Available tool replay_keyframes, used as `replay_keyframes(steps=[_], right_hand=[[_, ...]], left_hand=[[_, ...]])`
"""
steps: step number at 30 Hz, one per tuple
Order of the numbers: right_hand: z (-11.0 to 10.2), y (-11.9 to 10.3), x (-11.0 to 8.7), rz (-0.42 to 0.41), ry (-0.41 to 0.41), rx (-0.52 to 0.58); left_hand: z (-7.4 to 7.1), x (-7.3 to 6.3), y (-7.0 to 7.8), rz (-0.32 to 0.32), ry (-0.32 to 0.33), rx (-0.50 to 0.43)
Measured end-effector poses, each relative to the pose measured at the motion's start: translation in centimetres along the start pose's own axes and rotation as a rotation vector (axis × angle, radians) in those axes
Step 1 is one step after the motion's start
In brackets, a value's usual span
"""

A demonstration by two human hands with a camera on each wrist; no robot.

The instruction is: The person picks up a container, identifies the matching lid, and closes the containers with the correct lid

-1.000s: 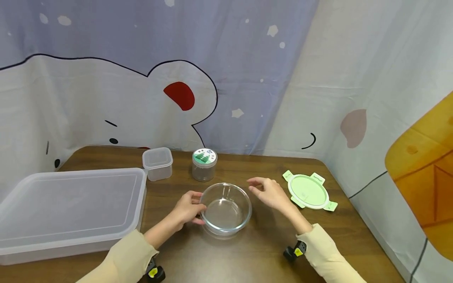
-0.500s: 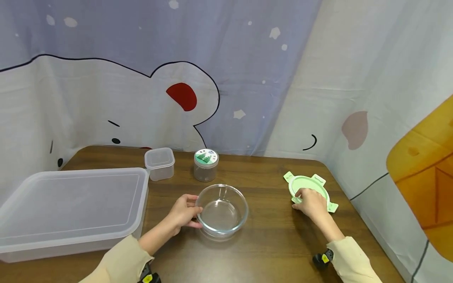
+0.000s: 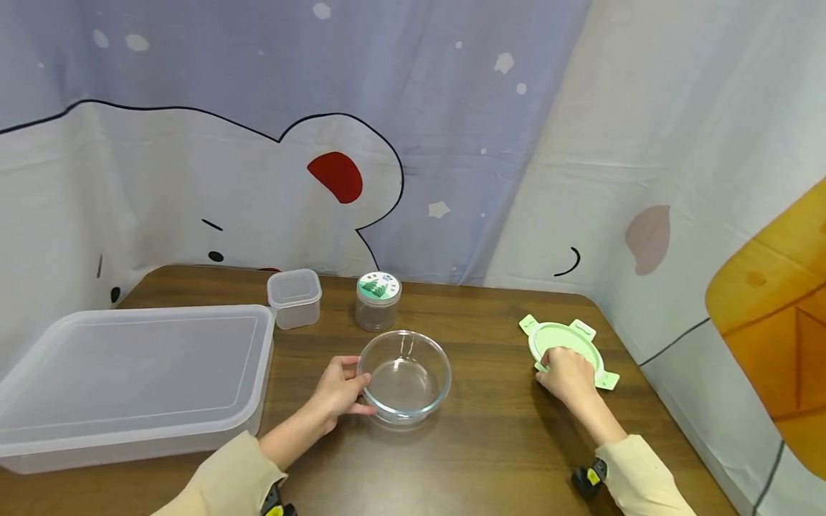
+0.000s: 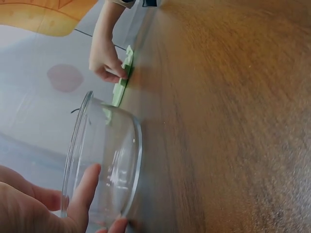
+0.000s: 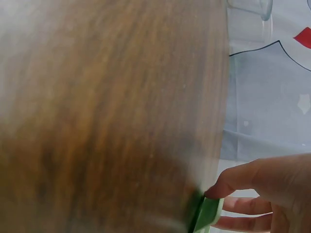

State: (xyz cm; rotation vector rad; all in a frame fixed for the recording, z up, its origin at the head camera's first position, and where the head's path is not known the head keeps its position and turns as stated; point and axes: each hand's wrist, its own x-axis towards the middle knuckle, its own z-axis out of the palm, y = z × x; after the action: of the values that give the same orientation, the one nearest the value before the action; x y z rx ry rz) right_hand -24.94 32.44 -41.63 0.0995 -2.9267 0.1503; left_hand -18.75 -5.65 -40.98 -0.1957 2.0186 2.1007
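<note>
A round clear glass bowl (image 3: 405, 412) stands on the wooden table in front of me. My left hand (image 3: 338, 387) holds its left side, thumb at the rim and fingers spread along the wall, as the left wrist view also shows. To the right, my right hand (image 3: 568, 373) pinches the near left edge of a light green lid (image 3: 560, 334) with flip-out side tabs. The lid lies flat, part of it hidden under that hand. In the right wrist view, the right thumb presses a green tab (image 5: 210, 211) with fingers behind it.
A large lidded translucent plastic box (image 3: 148, 365) takes up the table's left side. Behind the bowl stand a small lidded plastic tub (image 3: 294, 307) and a clear jar (image 3: 377, 308) with a green and white label on top. A printed curtain (image 3: 452, 143) hangs along the back and right edges.
My right hand has gone from beside the bowl rightward to the green lid and taken hold of its edge. The bowl, in my left hand, has shifted slightly left.
</note>
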Motion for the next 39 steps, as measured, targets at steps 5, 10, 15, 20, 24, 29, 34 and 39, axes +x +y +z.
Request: replay_keyframes(steps=[5, 10, 15, 20, 24, 29, 34, 39], right_hand=[[0.2, 0.2, 0.0, -0.019, 0.064, -0.007], [0.5, 0.1, 0.1, -0.098, 0.234, -0.025], [0.3, -0.4, 0.2, -0.166, 0.413, -0.066], [-0.2, -1.1, 0.1, -0.181, 0.462, -0.07], [-0.4, -1.5, -0.1, -0.213, 0.502, -0.078], [-1.1, -2.0, -0.4, -0.262, 0.567, -0.101], [-2.5, -3.1, -1.0, -0.308, 0.611, -0.086], [-4.0, -4.6, -2.0, -0.408, 0.681, -0.062]], left_hand=[[0.3, 0.2, -0.3, 0.022, 0.021, 0.0], [0.1, 0.2, -0.5, 0.043, 0.042, 0.108], [-0.1, 0.2, -0.4, 0.094, 0.08, 0.268], [-0.2, 0.2, 0.1, 0.172, 0.135, 0.395], [-0.2, 0.1, 0.3, 0.223, 0.156, 0.424], [-0.2, 0.3, 0.1, 0.293, 0.176, 0.407], [-0.4, 0.6, -0.1, 0.342, 0.193, 0.384], [-0.5, 0.7, -0.1, 0.369, 0.204, 0.38]])
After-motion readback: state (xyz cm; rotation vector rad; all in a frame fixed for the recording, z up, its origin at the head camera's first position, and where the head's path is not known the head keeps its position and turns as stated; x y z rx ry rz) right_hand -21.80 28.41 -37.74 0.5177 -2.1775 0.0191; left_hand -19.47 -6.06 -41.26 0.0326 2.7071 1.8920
